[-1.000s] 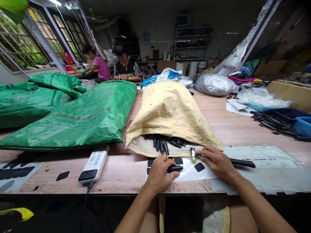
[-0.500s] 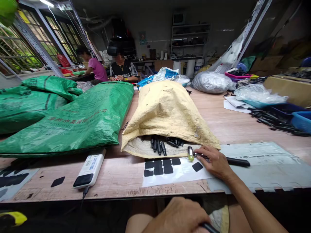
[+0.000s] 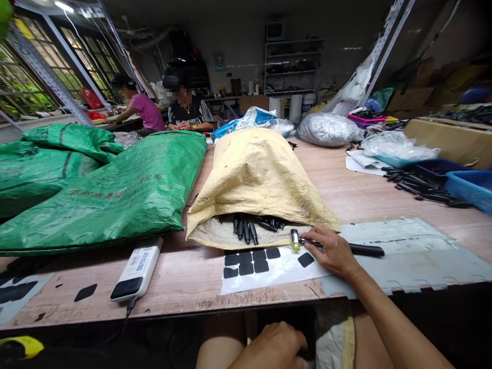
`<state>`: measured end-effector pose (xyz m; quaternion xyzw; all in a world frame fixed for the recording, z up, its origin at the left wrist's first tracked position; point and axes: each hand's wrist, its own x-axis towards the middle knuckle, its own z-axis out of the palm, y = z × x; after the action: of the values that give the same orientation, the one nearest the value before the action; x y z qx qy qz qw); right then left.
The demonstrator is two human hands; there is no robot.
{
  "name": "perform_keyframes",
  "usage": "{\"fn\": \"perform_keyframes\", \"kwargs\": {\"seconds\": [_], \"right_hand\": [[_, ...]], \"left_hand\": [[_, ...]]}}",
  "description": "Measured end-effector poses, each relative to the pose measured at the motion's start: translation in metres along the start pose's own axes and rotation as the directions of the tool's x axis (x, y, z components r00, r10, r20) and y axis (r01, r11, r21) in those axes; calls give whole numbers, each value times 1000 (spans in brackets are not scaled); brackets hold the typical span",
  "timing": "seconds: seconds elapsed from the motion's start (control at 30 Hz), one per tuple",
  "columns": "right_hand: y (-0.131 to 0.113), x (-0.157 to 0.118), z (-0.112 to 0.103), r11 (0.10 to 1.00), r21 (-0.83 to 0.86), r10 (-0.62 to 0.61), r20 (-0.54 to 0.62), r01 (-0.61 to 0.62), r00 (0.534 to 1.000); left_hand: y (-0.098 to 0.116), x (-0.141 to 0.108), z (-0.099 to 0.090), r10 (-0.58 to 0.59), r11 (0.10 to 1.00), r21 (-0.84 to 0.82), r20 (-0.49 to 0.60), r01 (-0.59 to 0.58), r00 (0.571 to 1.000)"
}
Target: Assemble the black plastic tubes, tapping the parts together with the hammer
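Observation:
My right hand (image 3: 333, 250) is closed around the black handle of a small hammer (image 3: 367, 250) lying near the table's front edge. Its head, silver with a yellow-green face, points left beside a white sheet (image 3: 284, 272) of black rounded-square stickers (image 3: 261, 266). Low in the view, over my lap, is my left hand (image 3: 271, 348). Its fingers are loosely bent and apart, with nothing visible in them. A pale-yellow woven sack (image 3: 261, 179) lies straight ahead, and several black tube-like parts (image 3: 246, 230) show in its mouth.
Green woven sacks (image 3: 146, 174) cover the left side. A white power bank (image 3: 142, 266) with a cable sits at the edge. Black parts (image 3: 418, 185) and blue trays (image 3: 471, 189) are at right. Two people (image 3: 188, 113) sit beyond. A whitish bag (image 3: 334, 341) hangs below the table edge.
The black rod that stuck out of my left hand is no longer visible, and that hand has drawn slightly left. My right hand stays on the hammer; the whole view has shifted a little.

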<state>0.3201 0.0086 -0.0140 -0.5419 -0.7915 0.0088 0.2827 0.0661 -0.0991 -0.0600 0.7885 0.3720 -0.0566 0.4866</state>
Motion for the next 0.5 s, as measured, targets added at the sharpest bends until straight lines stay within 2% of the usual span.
{"fn": "perform_keyframes", "kwargs": {"seconds": [0.07,0.1,0.13,0.17,0.2,0.23,0.27,0.3,0.33,0.4,0.5], "right_hand": [[0,0,0,1000,-2,-4,1,4,1000],[0,0,0,1000,-4,-6,-1,6,1000],[0,0,0,1000,-4,-7,-3,7,1000],[0,0,0,1000,-4,-8,-6,8,1000],[-1,0,0,1000,-3,-8,-7,8,1000],[-1,0,0,1000,-1,-7,-7,7,1000],[-1,0,0,1000,1,-6,-7,6,1000],[-2,0,-1,1000,3,-5,-7,5,1000],[-2,1,-1,1000,4,-2,-8,2,1000],[-3,1,-2,1000,4,3,-12,-3,1000],[-3,1,-2,1000,2,6,-14,-6,1000]], "left_hand": [[25,-16,-40,160,980,-108,-57,-165,986],[34,-22,-64,186,965,-161,-134,-206,973],[39,-26,-89,166,960,-176,-259,-216,951],[40,-29,-113,93,973,-150,-433,-173,896],[37,-29,-137,3,988,-125,-597,-96,803],[31,-27,-159,-76,994,-105,-723,0,687],[22,-23,-177,-129,991,-86,-805,101,579],[12,-17,-193,-158,976,-59,-855,210,494],[2,-11,-205,-184,950,-43,-876,309,446],[-14,1,-219,-230,896,-28,-883,443,409],[-25,14,-224,-300,851,-57,-869,523,393]]}}
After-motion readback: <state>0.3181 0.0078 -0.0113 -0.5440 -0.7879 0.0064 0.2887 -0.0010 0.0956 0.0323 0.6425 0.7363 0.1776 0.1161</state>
